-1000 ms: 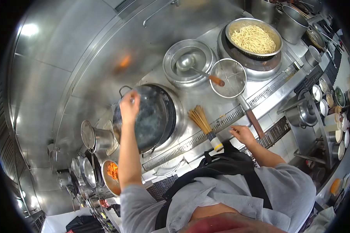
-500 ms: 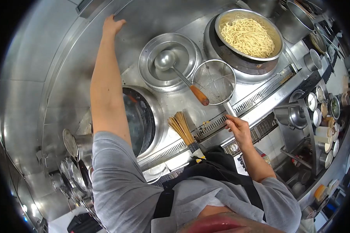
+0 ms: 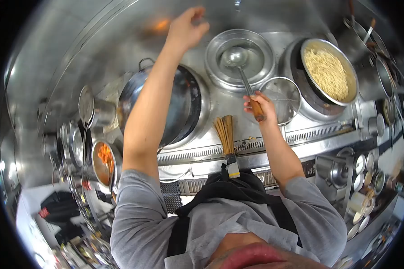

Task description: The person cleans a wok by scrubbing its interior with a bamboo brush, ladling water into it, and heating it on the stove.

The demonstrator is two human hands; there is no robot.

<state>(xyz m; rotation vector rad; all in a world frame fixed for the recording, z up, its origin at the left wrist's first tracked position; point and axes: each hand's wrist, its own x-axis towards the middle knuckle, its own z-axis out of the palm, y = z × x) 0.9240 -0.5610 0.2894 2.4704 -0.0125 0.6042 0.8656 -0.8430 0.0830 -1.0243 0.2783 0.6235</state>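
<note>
My left hand point(image 3: 187, 30) is raised over the back of the range, near the metal backsplash. Its blurred fingers are partly curled and apart, and nothing shows in them. At the wooden handle of a ladle point(image 3: 235, 58), my right hand point(image 3: 265, 109) has its fingers around the grip. The ladle's bowl rests inside a round metal basin point(image 3: 211, 56). Beside that hand lies a wire strainer point(image 3: 292, 96). Under my left forearm a dark wok point(image 3: 177, 110) sits on the burner, partly hidden by the arm.
To the right stands a metal bowl of noodles point(image 3: 325, 74). A bamboo brush point(image 3: 225, 134) lies at the front, close to my apron. On the left is a pan with orange food point(image 3: 104, 163). Pots and several seasoning containers point(image 3: 360, 163) line the right side.
My right hand has moved from the strainer's handle to the ladle's handle. My left hand has come away from the left backsplash. The view has turned left, showing more of the wok.
</note>
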